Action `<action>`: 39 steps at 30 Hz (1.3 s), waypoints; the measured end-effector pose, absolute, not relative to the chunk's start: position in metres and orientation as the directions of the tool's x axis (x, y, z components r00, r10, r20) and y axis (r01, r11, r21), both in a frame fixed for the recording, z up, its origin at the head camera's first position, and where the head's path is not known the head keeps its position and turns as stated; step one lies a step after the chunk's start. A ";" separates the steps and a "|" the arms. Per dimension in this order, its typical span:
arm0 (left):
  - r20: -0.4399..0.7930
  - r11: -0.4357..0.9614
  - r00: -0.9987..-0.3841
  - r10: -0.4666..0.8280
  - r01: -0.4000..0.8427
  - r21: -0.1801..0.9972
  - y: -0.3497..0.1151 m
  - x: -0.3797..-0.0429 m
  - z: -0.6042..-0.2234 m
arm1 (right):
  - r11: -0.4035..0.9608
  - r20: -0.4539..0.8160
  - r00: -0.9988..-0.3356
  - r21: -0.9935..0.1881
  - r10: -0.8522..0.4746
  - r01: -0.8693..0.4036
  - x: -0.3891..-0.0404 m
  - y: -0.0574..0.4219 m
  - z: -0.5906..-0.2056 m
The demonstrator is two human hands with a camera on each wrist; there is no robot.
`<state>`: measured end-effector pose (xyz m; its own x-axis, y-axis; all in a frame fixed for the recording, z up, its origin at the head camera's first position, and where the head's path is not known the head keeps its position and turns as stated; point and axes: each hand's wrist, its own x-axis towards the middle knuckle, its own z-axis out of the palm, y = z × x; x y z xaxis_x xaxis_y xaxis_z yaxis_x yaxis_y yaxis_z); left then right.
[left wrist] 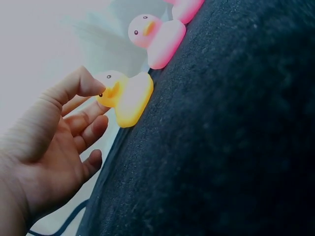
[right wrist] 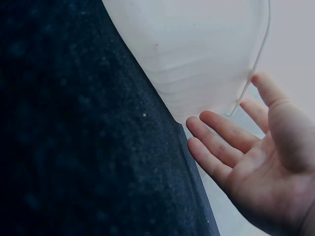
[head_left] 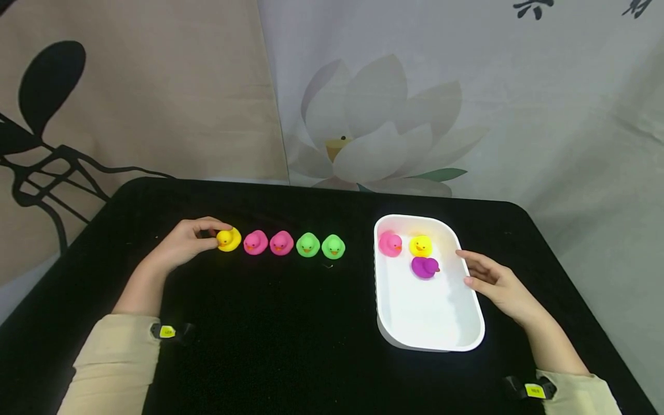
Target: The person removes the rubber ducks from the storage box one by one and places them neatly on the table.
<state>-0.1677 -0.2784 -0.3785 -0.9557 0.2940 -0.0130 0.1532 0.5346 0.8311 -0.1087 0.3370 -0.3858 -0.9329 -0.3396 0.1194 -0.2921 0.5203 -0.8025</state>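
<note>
At the left end of a row on the table, my left hand (head_left: 183, 243) pinches a yellow rubber duck (head_left: 229, 239) by its head. The left wrist view has the thumb on the head of this yellow duck (left wrist: 133, 101), its base on the cloth. To its right sit two pink ducks (head_left: 256, 242) and two green ducks (head_left: 308, 245). My right hand (head_left: 495, 283) is at the right rim of a white plastic bin (head_left: 430, 317), fingers extended, fingertips touching it. Inside lie a pink duck (head_left: 390, 244), a yellow duck (head_left: 421, 246) and a purple duck (head_left: 425, 267).
A black cloth (head_left: 270, 334) covers the table, whose back edge runs behind the ducks and bin. Behind it hangs a pale curtain (head_left: 207, 86) printed with a lotus flower (head_left: 378, 132) and dark stems.
</note>
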 end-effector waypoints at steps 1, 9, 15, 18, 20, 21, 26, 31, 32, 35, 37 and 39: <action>-0.011 0.535 -0.956 0.294 0.155 0.830 -0.278 -0.168 -0.379 | 0.520 0.119 -0.933 -0.803 -0.339 -0.291 -0.109 0.337 -0.386; -0.009 0.547 -0.957 0.290 0.159 0.822 -0.279 -0.168 -0.379 | 0.524 0.111 -0.937 -0.805 -0.330 -0.279 -0.108 0.336 -0.385; 0.001 0.552 -0.957 0.289 0.167 0.817 -0.278 -0.167 -0.376 | 0.537 0.107 -0.941 -0.798 -0.320 -0.273 -0.108 0.335 -0.386; 0.007 0.568 -0.960 0.280 0.172 0.805 -0.275 -0.165 -0.371 | 0.537 0.114 -0.939 -0.795 -0.325 -0.282 -0.108 0.335 -0.386; 0.015 0.583 -0.961 0.277 0.180 0.793 -0.272 -0.165 -0.367 | 0.536 0.118 -0.938 -0.794 -0.327 -0.287 -0.108 0.335 -0.386; 0.022 0.588 -0.961 0.276 0.187 0.787 -0.270 -0.165 -0.365 | 0.537 0.120 -0.937 -0.793 -0.327 -0.288 -0.108 0.336 -0.386; 0.075 0.594 -0.960 0.269 0.226 0.772 -0.257 -0.162 -0.353 | 0.542 0.113 -0.939 -0.792 -0.325 -0.283 -0.108 0.337 -0.386; 0.149 0.572 -0.946 0.287 0.294 0.766 -0.245 -0.158 -0.341 | 0.543 0.109 -0.940 -0.792 -0.324 -0.279 -0.108 0.338 -0.386; 0.166 0.567 -0.942 0.293 0.311 0.763 -0.243 -0.158 -0.339 | 0.542 0.110 -0.939 -0.792 -0.326 -0.281 -0.107 0.337 -0.386; 0.207 0.539 -0.931 0.302 0.345 0.768 -0.235 -0.156 -0.334 | 0.544 0.113 -0.940 -0.790 -0.322 -0.281 -0.107 0.337 -0.386; 0.223 0.527 -0.927 0.301 0.357 0.771 -0.230 -0.155 -0.331 | 0.548 0.113 -0.940 -0.788 -0.321 -0.282 -0.107 0.337 -0.387; 0.234 0.515 -0.924 0.301 0.364 0.776 -0.224 -0.153 -0.328 | 0.549 0.113 -0.941 -0.787 -0.319 -0.281 -0.108 0.338 -0.387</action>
<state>-0.1529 -0.2236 -0.3279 -0.9244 0.3011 0.2342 0.3643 0.5150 0.7759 -0.1079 0.3379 -0.3871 -0.9409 -0.3192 0.1131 -0.2810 0.5495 -0.7868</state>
